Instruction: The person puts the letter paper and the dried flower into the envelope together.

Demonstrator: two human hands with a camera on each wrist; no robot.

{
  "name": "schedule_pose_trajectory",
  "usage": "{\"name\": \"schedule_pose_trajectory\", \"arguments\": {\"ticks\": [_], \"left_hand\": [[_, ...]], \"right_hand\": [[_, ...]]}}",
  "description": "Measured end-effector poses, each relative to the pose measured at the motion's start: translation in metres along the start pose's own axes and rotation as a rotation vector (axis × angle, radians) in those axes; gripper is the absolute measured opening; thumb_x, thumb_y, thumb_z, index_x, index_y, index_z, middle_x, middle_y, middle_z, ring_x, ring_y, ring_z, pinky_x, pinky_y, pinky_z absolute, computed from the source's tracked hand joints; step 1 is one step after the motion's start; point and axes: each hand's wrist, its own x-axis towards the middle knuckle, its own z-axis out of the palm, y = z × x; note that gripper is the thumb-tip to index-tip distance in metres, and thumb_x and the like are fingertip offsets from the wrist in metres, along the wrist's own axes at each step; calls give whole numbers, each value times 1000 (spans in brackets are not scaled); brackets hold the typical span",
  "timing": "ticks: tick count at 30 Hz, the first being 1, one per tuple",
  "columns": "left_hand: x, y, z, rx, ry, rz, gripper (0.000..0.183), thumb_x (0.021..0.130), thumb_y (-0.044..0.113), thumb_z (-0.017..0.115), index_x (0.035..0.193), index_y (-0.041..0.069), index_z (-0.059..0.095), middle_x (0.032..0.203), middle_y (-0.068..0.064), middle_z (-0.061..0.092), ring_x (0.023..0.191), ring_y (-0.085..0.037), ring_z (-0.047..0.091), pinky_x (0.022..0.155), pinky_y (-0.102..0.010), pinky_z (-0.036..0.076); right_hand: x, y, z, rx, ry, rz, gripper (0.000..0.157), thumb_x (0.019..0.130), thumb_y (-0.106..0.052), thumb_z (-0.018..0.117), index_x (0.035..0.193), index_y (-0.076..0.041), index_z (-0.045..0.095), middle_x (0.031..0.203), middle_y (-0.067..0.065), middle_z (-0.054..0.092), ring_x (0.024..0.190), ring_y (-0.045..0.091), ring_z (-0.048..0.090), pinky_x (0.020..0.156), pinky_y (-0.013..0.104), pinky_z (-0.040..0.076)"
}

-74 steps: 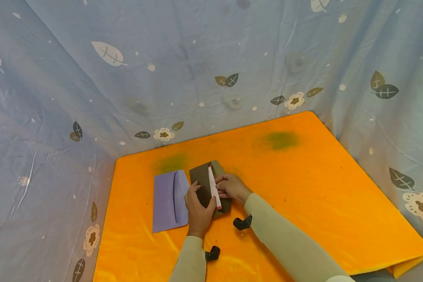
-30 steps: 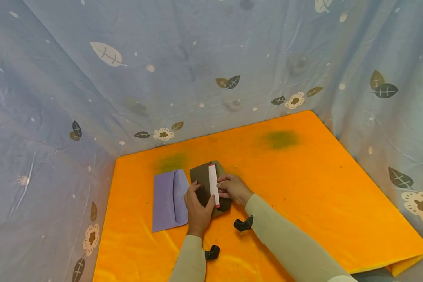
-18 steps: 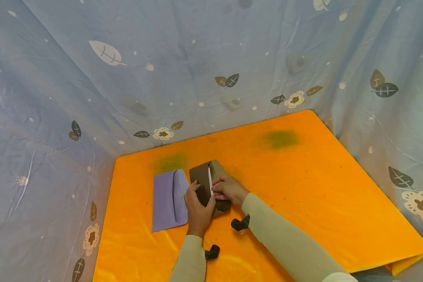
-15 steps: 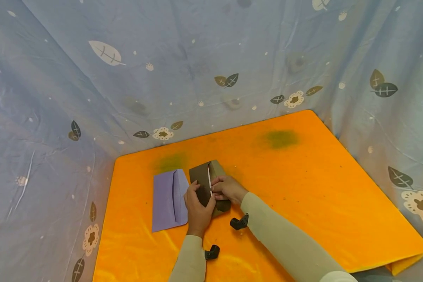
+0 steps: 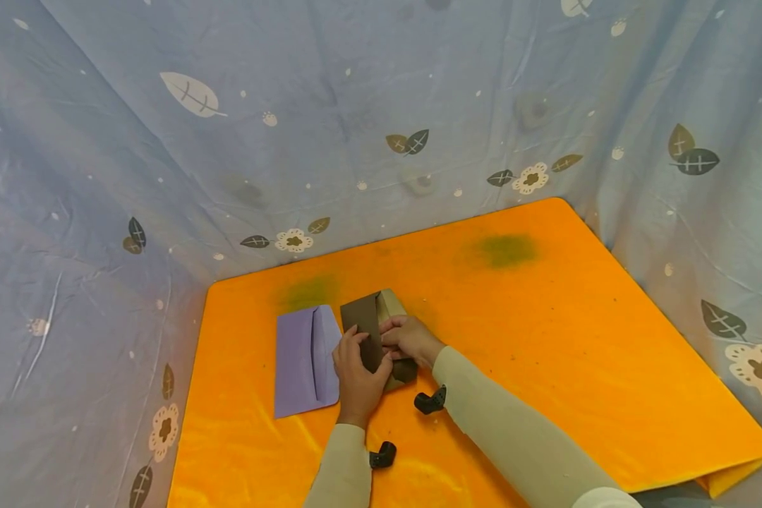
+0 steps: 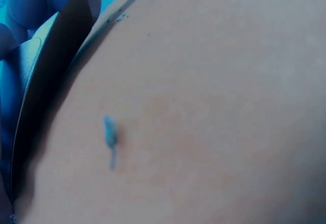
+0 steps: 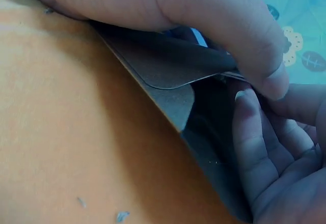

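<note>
A brown envelope [image 5: 360,315] lies on the orange cloth, its lighter flap [image 5: 391,305] folded out to the right. My left hand [image 5: 358,382] holds its pocket near the lip, with the thumb on the lip in the right wrist view. At the mouth, the bent fingers of my right hand [image 5: 413,341] meet the envelope; what they pinch there is hidden. The white paper with red ends is out of sight. In the left wrist view, only a dark, upright part of the envelope [image 6: 56,51] and some fingers show at the left edge.
A purple envelope [image 5: 295,360], flap out, lies just left of the brown one. Orange cloth [image 5: 546,310] covers the table, with small specks on it. A blue patterned curtain [image 5: 343,106] hangs behind and at both sides.
The white paper with red ends, which stood up at the brown envelope's mouth, has sunk from sight. My right hand has moved slightly left. My left hand and the purple envelope have hardly moved.
</note>
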Motion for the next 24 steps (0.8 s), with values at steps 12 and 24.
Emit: {"name": "schedule_pose_trajectory", "arguments": {"ticks": [12,24], "left_hand": [[1,3,2,44,-49,-47,39,98,32,83,127,9,70,163,-19,45,143,-45,36,115,-68,23],[-1,1,3,129,-71,-46,36,94,28,86,124,14,75,166,-16,44,143,-45,36,112,-70,25]], "right_hand": [[-8,2,-15,15,109,-58,28,113,-12,59,128,6,73,107,16,77,83,20,76,75,32,63],[-23,4,-36,-6,159,-130,27,113,-12,60,122,11,70,102,17,75,83,24,72,71,29,59]]}}
